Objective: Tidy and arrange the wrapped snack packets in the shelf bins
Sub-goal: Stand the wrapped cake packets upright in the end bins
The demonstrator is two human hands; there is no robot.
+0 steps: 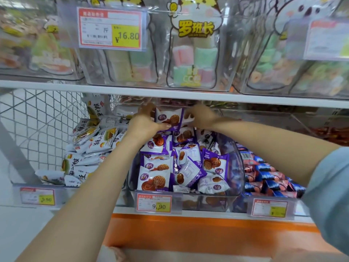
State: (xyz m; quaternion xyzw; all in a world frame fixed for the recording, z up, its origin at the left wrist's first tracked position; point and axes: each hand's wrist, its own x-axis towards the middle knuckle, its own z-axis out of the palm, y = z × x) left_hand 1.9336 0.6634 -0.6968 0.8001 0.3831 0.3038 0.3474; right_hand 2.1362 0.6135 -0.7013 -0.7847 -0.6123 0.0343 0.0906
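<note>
At the centre of the frame, both hands hold 1 purple-and-white packet (169, 119) upright at the back of the clear middle bin (238, 167). The left hand (146, 122) pinches its left edge, thumb along the bottom; the right hand (202, 118) grips its right edge. More purple packets (154, 181) fill the bin below, above a price tag (154, 203) reading 9.90.

- Held packet (169, 118): white and purple, with a brown lattice-patterned biscuit printed on it.
- Left-bin packets (90, 146): white with black characters, yellow and green picture.
- Right-bin packets (264, 174): blue and salmon red.
- Price tag (154, 203): red border, yellow price patch.
- Shelf front (188, 231): orange.
- Sleeve (330, 186): pale blue.
</note>
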